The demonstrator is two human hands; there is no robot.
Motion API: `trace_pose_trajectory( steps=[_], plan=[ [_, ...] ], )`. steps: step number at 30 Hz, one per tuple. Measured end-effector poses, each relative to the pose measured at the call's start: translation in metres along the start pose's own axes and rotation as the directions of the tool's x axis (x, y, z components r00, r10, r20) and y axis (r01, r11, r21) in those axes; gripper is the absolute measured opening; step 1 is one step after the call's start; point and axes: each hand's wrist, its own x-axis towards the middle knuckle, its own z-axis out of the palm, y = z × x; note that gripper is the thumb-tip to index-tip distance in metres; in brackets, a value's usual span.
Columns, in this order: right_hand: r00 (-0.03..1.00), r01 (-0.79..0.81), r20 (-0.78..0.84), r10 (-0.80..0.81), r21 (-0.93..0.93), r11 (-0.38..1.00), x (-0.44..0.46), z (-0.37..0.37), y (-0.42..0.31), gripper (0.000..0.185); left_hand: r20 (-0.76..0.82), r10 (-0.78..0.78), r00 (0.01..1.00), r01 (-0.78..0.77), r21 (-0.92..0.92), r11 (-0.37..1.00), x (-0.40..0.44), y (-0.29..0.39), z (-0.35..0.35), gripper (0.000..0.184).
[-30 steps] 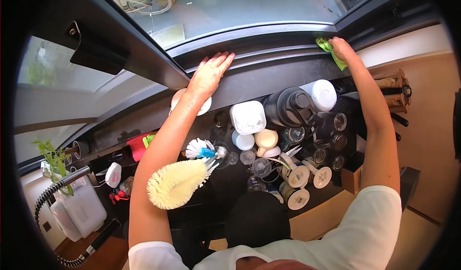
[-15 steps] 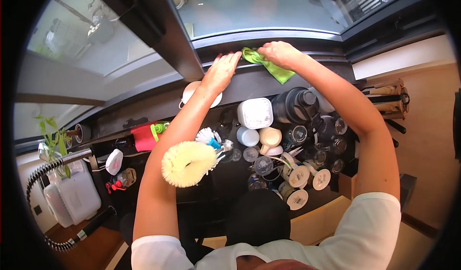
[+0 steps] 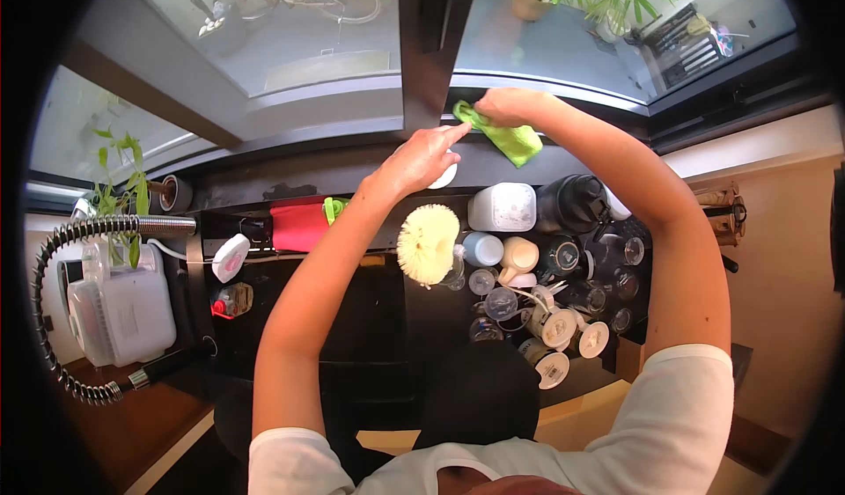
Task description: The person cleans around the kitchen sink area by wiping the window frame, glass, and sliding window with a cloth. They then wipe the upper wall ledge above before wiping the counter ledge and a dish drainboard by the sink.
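Note:
A green cloth (image 3: 515, 143) hangs from my right hand (image 3: 510, 108), whose fingers are closed on its upper part at the window track (image 3: 563, 118). My left hand (image 3: 424, 159) is just left of the cloth, by the foot of the dark window frame post (image 3: 431, 73). Its fingers are apart and point right, and one fingertip comes close to the cloth. Under that hand a white round item (image 3: 447, 175) shows in part. Below it stands a pale yellow bristle brush (image 3: 428, 243).
Right of the brush stand a white tub (image 3: 503, 207), a black bottle (image 3: 572, 203), upturned cups (image 3: 556, 326) and glasses. Further left are a pink container (image 3: 297, 226), a coiled hose tap (image 3: 48, 319), a white box (image 3: 132, 306) and a potted plant (image 3: 176, 193).
Over the last second my right hand has brought the cloth leftward along the track from the far corner. The view has turned left, and my left hand is now nearer the cloth.

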Motion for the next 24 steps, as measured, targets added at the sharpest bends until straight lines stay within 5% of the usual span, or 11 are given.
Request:
trace_pose_trajectory(
  steps=[3,5,8,10,12,15,18,21,24],
  plan=[
    [0.998,0.038,-0.054,-0.035,0.050,0.998,0.028,-0.013,-0.026,0.019,-0.003,-0.048,0.999,0.048,-0.050,0.998,-0.016,-0.007,0.002,0.049],
    [0.956,0.173,-0.263,-0.132,0.139,0.975,0.043,-0.003,-0.031,0.023,-0.013,-0.078,0.997,0.077,-0.059,0.995,-0.021,-0.008,0.003,0.049],
    [0.931,0.230,-0.304,-0.203,0.055,0.972,0.015,0.006,-0.016,0.030,-0.050,-0.068,0.996,0.067,-0.028,0.997,-0.026,-0.014,0.009,0.051],
    [0.973,0.087,-0.224,-0.056,0.133,0.987,-0.016,0.008,-0.001,0.027,-0.087,-0.017,0.996,0.019,0.023,1.000,-0.028,-0.025,0.015,0.051],
    [0.998,-0.056,-0.020,0.056,0.019,0.998,-0.042,-0.001,0.013,0.022,-0.121,-0.022,0.992,0.021,-0.006,1.000,-0.033,-0.025,0.015,0.052],
    [0.972,-0.149,-0.167,0.169,0.125,0.981,-0.059,-0.004,0.021,0.029,-0.145,-0.036,0.989,0.028,-0.055,0.998,-0.034,-0.027,0.016,0.051],
    [0.964,-0.106,-0.235,0.129,0.108,0.989,-0.061,-0.025,0.001,0.036,-0.165,-0.029,0.986,0.018,-0.065,0.998,-0.039,-0.030,0.019,0.051],
    [0.976,-0.213,-0.030,0.217,0.096,0.972,-0.053,-0.047,-0.033,0.038,-0.175,-0.023,0.984,0.013,-0.060,0.998,-0.040,-0.027,0.019,0.050],
    [0.993,-0.114,0.000,0.114,0.016,0.993,-0.026,-0.018,-0.035,0.036,-0.176,-0.027,0.984,0.015,-0.069,0.998,-0.043,-0.023,0.015,0.050]
  ],
)
